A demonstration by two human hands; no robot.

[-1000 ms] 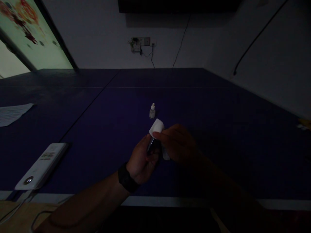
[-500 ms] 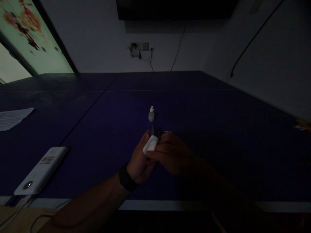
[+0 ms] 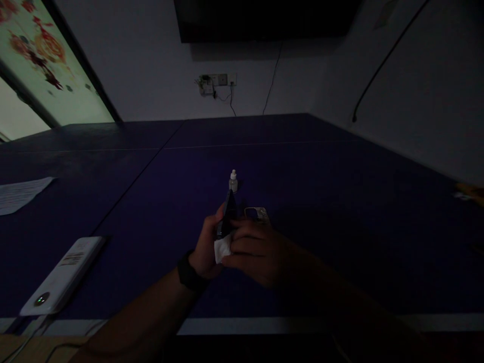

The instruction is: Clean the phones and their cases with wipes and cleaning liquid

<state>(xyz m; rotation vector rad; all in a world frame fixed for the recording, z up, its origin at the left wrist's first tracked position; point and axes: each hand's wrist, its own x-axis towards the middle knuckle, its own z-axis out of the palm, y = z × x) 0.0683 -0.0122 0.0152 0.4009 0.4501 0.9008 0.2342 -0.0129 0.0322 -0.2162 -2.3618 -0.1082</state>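
My left hand (image 3: 207, 247), with a dark watch on its wrist, is closed around a dark smartphone (image 3: 227, 216) held on edge and tilted. In my right hand (image 3: 260, 252) a folded white tissue (image 3: 223, 248) is pinched against the phone's near end. A phone case (image 3: 262, 214) with a patterned patch lies on the table just beyond my right fingers, partly hidden by them. Farther off stands a small dropper bottle (image 3: 233, 182) with a white cap, upright and close past the phone's far end.
The dark blue table (image 3: 151, 201) has a seam running across it. A white power bank (image 3: 62, 275) with cables lies at the left near edge, a printed sheet (image 3: 23, 194) beyond it. A yellow item (image 3: 471, 192) sits far right. Wall sockets (image 3: 216, 80) and a screen (image 3: 264, 20) are ahead.
My right hand has drawn the tissue toward me and down to the phone's near end. More of the phone and the case shows. The view has tilted up slightly.
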